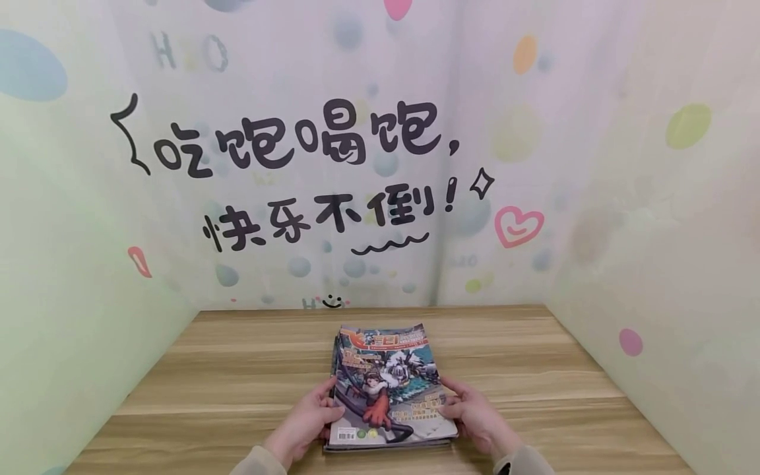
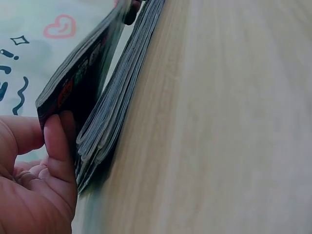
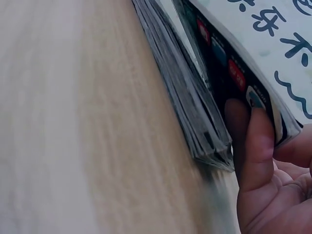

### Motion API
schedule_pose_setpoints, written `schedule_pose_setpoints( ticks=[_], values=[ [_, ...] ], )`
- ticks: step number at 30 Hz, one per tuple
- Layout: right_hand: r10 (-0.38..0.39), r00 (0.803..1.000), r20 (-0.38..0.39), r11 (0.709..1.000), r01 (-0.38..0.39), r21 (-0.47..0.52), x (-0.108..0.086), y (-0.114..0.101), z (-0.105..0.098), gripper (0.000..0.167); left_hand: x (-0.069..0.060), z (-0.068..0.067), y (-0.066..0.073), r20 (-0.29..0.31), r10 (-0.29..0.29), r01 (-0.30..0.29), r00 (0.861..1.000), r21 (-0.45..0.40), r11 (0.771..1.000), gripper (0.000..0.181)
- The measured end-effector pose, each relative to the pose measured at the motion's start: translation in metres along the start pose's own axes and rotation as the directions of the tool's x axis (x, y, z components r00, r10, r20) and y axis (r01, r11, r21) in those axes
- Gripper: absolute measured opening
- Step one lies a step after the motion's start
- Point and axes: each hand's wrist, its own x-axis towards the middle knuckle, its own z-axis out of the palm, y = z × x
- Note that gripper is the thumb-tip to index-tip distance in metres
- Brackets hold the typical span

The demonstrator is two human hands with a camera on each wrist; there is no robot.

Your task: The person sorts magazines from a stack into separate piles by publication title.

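A comic magazine point(image 1: 388, 376) with a red-clad figure on its colourful cover is held by both hands, one at each long side. My left hand point(image 1: 304, 419) pinches its left edge, thumb above and fingers beneath. On the opposite edge my right hand point(image 1: 475, 418) grips in the same way. Both wrist views show this magazine raised apart from a stack of magazines point(image 2: 122, 83) below it, with a gap between. The underside of the held magazine is dark with small coloured pictures point(image 3: 237, 75). In the head view it hides most of the stack.
The stack lies on a wood-grain table point(image 1: 249, 356). A printed curtain point(image 1: 380, 284) with black writing and coloured spots stands behind the table, with pale side panels point(image 1: 653, 264) to the left and right.
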Motion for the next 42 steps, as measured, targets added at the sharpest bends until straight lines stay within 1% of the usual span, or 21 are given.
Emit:
schedule_pose_setpoints(
  ticks=[7,10,16,19,23,27,33,42],
  values=[
    [-0.017,1.000,0.008,0.999,0.016,0.030,0.000,-0.004,0.002,0.078,-0.002,-0.004,0.002,-0.006,0.015,-0.015,1.000,-0.013,1.000,0.078],
    [-0.024,1.000,0.005,0.999,0.024,0.023,0.001,-0.005,0.006,0.078,-0.003,-0.007,0.004,-0.001,0.030,-0.030,1.000,-0.007,1.000,0.078],
    [-0.032,0.999,-0.003,0.999,0.032,0.013,0.003,-0.010,0.015,0.077,-0.002,-0.018,0.004,0.016,0.041,-0.041,0.999,0.000,0.999,0.078],
    [-0.035,0.999,-0.002,0.999,0.035,0.010,0.005,-0.012,0.020,0.078,-0.002,-0.024,0.005,0.010,0.044,-0.044,0.999,0.015,0.999,0.078],
    [-0.037,0.999,-0.022,0.999,0.037,0.007,0.008,-0.015,0.030,0.078,-0.003,-0.034,0.007,-0.010,0.033,-0.032,0.999,0.035,0.999,0.078],
    [-0.036,0.998,-0.045,0.999,0.036,-0.016,0.012,-0.016,0.042,0.078,-0.005,-0.045,0.009,-0.018,0.025,-0.024,1.000,0.048,0.999,0.077],
    [-0.030,0.997,-0.066,0.999,0.027,-0.047,0.019,-0.021,0.062,0.075,-0.009,-0.066,0.011,0.000,0.036,-0.036,0.999,0.050,0.998,0.079],
    [-0.014,0.999,-0.045,1.000,0.014,-0.010,0.037,-0.027,0.096,0.073,-0.014,-0.103,0.015,-0.017,0.004,-0.002,1.000,0.110,0.994,0.079]
  ],
)
